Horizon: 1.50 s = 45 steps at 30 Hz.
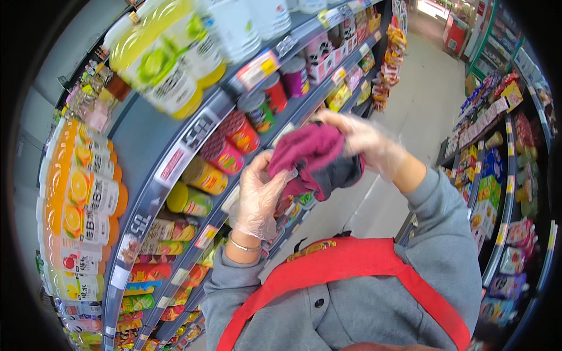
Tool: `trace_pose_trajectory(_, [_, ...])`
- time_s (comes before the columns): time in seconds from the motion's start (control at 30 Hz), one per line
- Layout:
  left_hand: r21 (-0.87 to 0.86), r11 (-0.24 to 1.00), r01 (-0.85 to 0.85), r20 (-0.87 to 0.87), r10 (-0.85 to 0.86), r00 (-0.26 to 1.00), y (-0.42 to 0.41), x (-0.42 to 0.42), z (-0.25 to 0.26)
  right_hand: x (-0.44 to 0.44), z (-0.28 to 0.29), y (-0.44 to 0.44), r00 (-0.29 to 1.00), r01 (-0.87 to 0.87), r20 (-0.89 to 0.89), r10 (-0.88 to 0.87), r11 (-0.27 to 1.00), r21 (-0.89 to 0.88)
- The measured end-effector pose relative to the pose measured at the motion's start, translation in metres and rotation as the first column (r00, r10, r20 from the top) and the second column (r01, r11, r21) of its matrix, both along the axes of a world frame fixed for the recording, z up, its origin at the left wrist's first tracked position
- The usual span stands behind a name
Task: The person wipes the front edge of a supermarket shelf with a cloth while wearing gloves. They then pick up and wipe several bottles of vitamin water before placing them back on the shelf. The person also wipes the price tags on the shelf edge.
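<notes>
Both of my hands wear clear plastic gloves and hold one bunched maroon and dark grey cloth (307, 147) in front of my chest. My left hand (259, 199) pinches its near left edge between thumb and fingers. On the far right side, my right hand (362, 138) grips the same cloth, a little blurred. The dark part hangs below the maroon folds. Close to my left hand are shelves with canned snacks, among them a yellow-green can (189, 199) and a yellow-brown can (204, 174). I wear a red apron (333, 263) over a grey top.
On the top shelf at left stand orange drink bottles (88, 184) and large yellow-green bottles (171, 61). Price tags (171, 162) line the shelf edges. Hanging snack packs (386, 66) mark the shelf's far end. A tiled aisle (421, 87) runs between this and the right-hand shelves (505, 184).
</notes>
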State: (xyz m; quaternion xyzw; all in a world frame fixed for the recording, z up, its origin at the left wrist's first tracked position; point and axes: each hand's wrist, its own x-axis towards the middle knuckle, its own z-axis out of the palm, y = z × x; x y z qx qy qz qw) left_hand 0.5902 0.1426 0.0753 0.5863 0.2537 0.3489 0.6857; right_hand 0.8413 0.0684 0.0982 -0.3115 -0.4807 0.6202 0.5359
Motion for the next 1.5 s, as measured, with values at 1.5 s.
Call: trace_pose_trajectory(1.5, [0.869, 0.396, 0.297, -0.464, 0.445, 0.766, 0.047, 0.239, -0.055, 0.267, -0.097, -0.079, 0.645, 0.672, 0.408, -0.646, 0.734, 0.099])
